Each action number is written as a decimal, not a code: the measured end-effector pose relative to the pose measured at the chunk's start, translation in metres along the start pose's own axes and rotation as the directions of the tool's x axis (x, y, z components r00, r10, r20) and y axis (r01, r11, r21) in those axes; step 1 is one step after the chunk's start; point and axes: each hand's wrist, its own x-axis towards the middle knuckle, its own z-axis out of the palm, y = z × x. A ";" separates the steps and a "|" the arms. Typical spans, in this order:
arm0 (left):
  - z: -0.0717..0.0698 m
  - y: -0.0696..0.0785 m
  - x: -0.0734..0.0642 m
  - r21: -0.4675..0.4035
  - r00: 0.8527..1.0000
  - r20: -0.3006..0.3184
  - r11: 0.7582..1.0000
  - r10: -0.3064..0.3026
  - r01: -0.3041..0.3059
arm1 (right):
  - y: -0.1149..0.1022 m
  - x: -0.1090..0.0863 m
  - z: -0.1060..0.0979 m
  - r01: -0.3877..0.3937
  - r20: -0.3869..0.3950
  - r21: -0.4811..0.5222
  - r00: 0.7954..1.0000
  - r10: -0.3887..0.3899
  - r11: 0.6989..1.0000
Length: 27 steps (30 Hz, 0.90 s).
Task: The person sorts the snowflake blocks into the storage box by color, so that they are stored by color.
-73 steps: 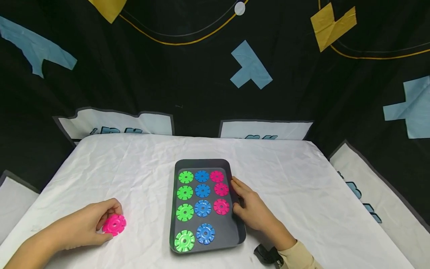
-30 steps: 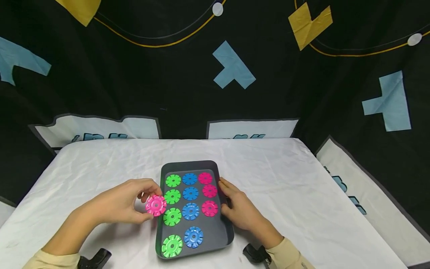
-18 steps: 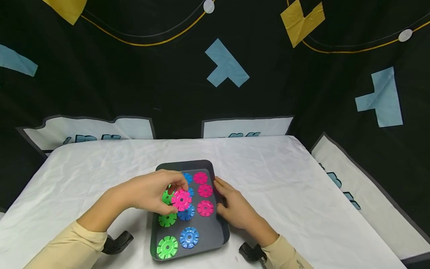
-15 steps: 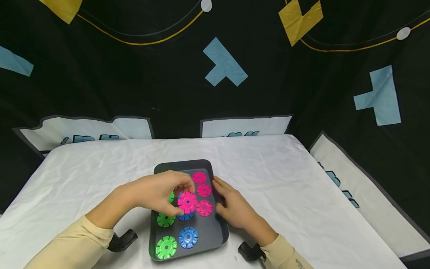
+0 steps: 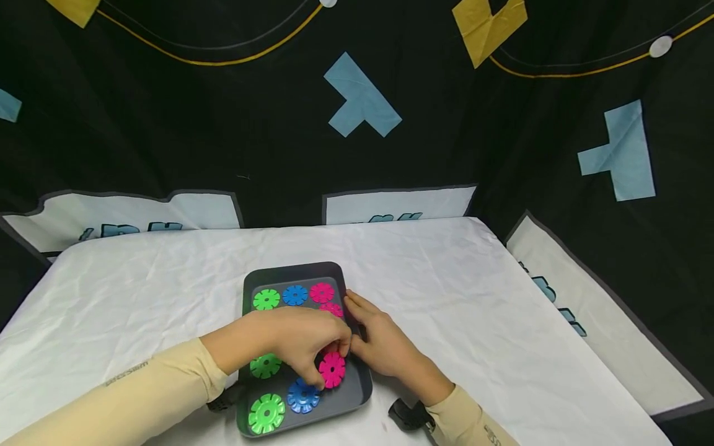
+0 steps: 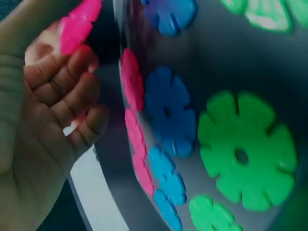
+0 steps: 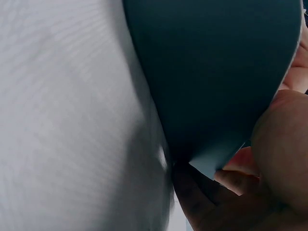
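In the head view a dark grey baking tray [image 5: 294, 270] lies on the cloth, bearing green, blue and pink notched plastic discs. My left hand [image 5: 304, 341] reaches across it and pinches a pink notched disc [image 5: 333, 370] between thumb and fingers over the tray's lower right part. A blue notched disc [image 5: 303, 396] lies just left of that pink one. The left hand hides some discs in the middle rows. My right hand [image 5: 385, 344] holds the tray's right side, thumb by the rim. In the right wrist view its fingers [image 7: 236, 180] touch the tray's outer wall [image 7: 211, 72].
The tray stands on a white cloth-covered table [image 5: 446, 297]. A black wrist device [image 5: 408, 415] sits at the right sleeve. Behind hangs a black curtain [image 5: 251, 136] with blue and yellow patches.
My left hand has carried the pink disc rightward from the cloth at left, across the tray, to its lower right part. The right hand has stayed at the tray's side.
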 end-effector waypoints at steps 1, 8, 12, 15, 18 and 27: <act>0.001 0.002 0.002 0.016 1.000 0.008 1.000 -0.007 0.007 | 0.000 0.000 0.000 0.000 0.004 -0.004 1.000 0.000 1.000; 0.005 0.007 0.012 0.106 1.000 0.008 0.994 -0.013 0.012 | 0.002 -0.002 -0.001 -0.006 0.007 -0.008 1.000 0.006 1.000; 0.008 0.009 0.014 0.136 0.999 0.036 0.991 -0.016 0.011 | 0.002 -0.004 -0.003 -0.009 0.011 0.008 1.000 0.009 1.000; 0.011 0.011 0.017 0.172 0.999 0.052 0.985 -0.015 0.006 | 0.003 -0.004 -0.004 -0.012 0.011 0.012 1.000 0.012 1.000; 0.014 0.011 0.020 0.230 0.999 0.042 0.973 -0.018 0.008 | 0.005 -0.004 -0.002 -0.013 0.008 0.006 1.000 0.013 1.000; 0.018 0.011 0.020 0.267 1.000 -0.003 0.964 -0.010 0.010 | 0.014 -0.012 -0.001 -0.056 0.014 0.020 0.998 0.055 0.998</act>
